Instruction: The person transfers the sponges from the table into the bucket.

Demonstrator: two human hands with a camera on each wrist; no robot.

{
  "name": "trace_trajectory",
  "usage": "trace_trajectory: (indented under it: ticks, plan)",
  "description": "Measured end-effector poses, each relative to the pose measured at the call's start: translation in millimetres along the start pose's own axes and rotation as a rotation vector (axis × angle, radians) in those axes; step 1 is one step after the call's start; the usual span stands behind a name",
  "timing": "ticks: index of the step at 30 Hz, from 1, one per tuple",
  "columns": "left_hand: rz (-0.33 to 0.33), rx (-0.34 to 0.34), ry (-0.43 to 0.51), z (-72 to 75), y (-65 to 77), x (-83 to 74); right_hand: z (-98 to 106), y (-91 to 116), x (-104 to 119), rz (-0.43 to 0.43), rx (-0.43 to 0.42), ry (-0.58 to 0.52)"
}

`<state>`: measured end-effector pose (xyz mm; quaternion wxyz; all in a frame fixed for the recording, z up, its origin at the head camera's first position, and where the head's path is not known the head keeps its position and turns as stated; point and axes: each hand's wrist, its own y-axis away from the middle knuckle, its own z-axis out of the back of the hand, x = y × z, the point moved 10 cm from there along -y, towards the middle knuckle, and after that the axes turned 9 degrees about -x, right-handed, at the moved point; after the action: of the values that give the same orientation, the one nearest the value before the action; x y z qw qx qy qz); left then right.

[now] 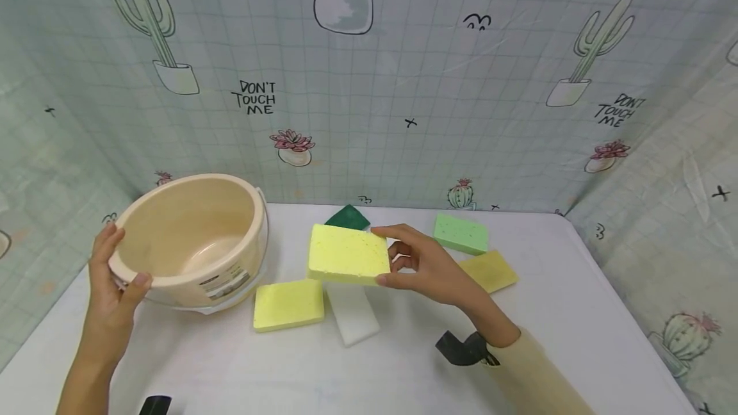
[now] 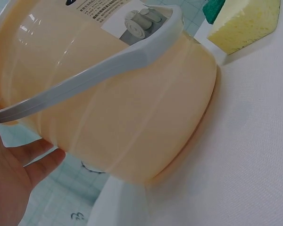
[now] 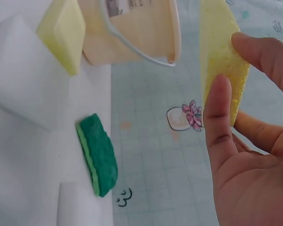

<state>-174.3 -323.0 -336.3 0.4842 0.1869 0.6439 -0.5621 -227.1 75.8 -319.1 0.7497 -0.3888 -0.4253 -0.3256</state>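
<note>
A cream bucket (image 1: 242, 261) with a pale handle (image 2: 99, 70) tilts toward me at the left of the table. My left hand (image 1: 112, 290) grips its near left rim, thumb at the front. Pinched by one end in my right hand (image 1: 421, 268) is a yellow sponge (image 1: 348, 252), raised above the table. That sponge also shows edge-on between thumb and fingers in the right wrist view. Below it lie another yellow sponge (image 1: 288, 306) and a white sponge (image 1: 352, 312). Behind the raised sponge, a dark green scouring sponge (image 3: 98, 155) is partly hidden in the head view.
To the right of my right hand lie a light green sponge (image 1: 461, 234) and a darker yellow piece (image 1: 490, 271), partly covered by my wrist. A cactus-print curtain (image 1: 403, 82) hangs behind the white table (image 1: 277, 376) and along both sides.
</note>
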Motion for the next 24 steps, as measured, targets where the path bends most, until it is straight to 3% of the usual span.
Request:
trace_trajectory:
  ticks: [4,18,24]
  plan:
    - [-0.006,-0.01,-0.043,1.2,-0.5,-1.6,-7,-15,8,0.007,-0.017,0.005]
    - [0.019,-0.004,0.031,0.2,1.9,0.0,-43,-58,22,0.004,0.012,0.017]
    - [0.022,-0.008,0.008,-0.5,1.6,-0.1,-59,-79,32,-0.015,0.01,0.015]
